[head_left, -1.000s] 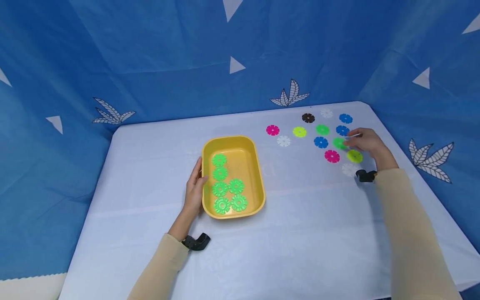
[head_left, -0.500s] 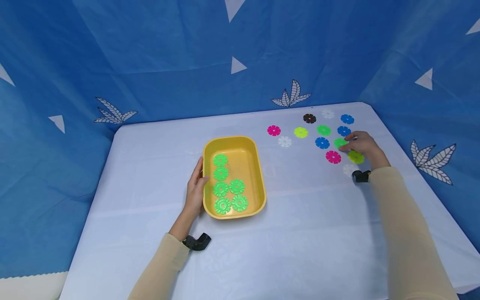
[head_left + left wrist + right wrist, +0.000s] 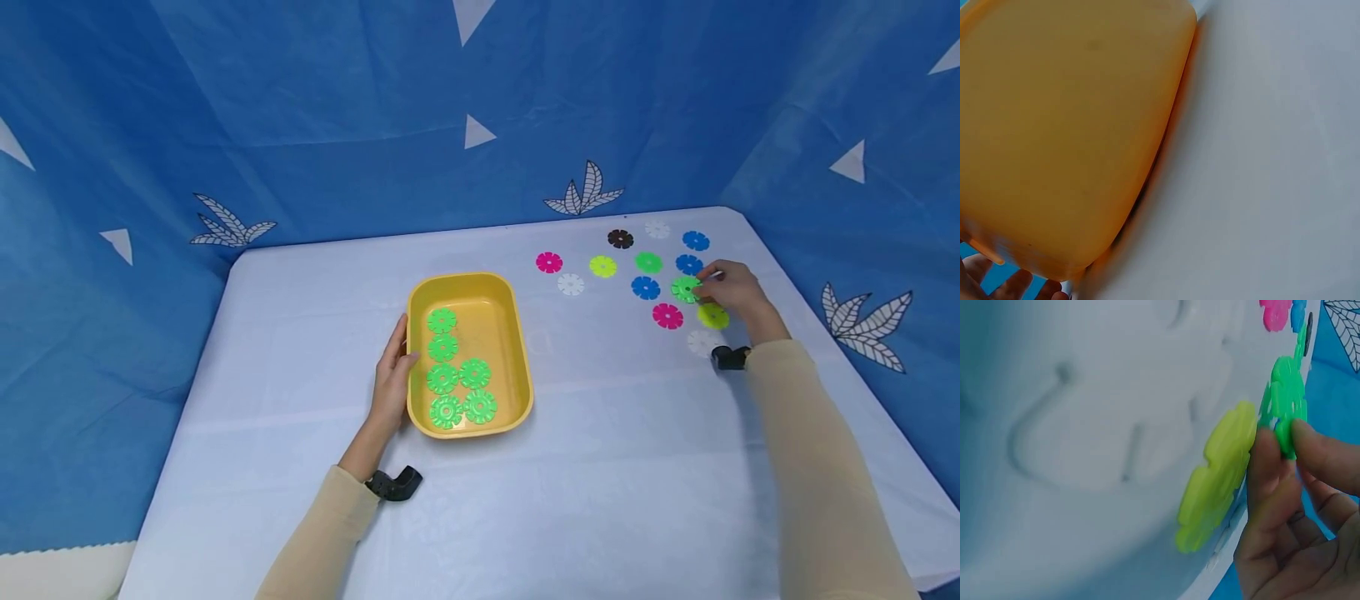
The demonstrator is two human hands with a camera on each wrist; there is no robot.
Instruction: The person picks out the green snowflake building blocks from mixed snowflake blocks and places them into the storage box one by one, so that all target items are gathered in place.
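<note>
My left hand (image 3: 390,379) grips the left side of a yellow plastic tray (image 3: 498,321), its thumb over the rim. Several green notched discs (image 3: 442,378) lie inside, along the left and near end. In the left wrist view the tray's outer wall (image 3: 1066,125) fills much of the picture, with fingertips (image 3: 1016,284) at its end. At the far right of the table, my right hand (image 3: 737,292) pinches a green notched disc (image 3: 684,289) by its edge between thumb and finger. The right wrist view shows this green disc (image 3: 1286,394) tilted up, beside a yellow disc (image 3: 1219,478).
Around the right hand lie loose discs: blue (image 3: 646,287), pink (image 3: 667,316), white (image 3: 703,342), brown (image 3: 620,239) and another green one (image 3: 648,262). A white cloth (image 3: 600,483) covers the table. Blue patterned curtain (image 3: 337,125) hangs behind and at the sides.
The right hand's fingers have closed on the green disc, which now looks slightly raised and tilted. The left hand and the tray stay in place.
</note>
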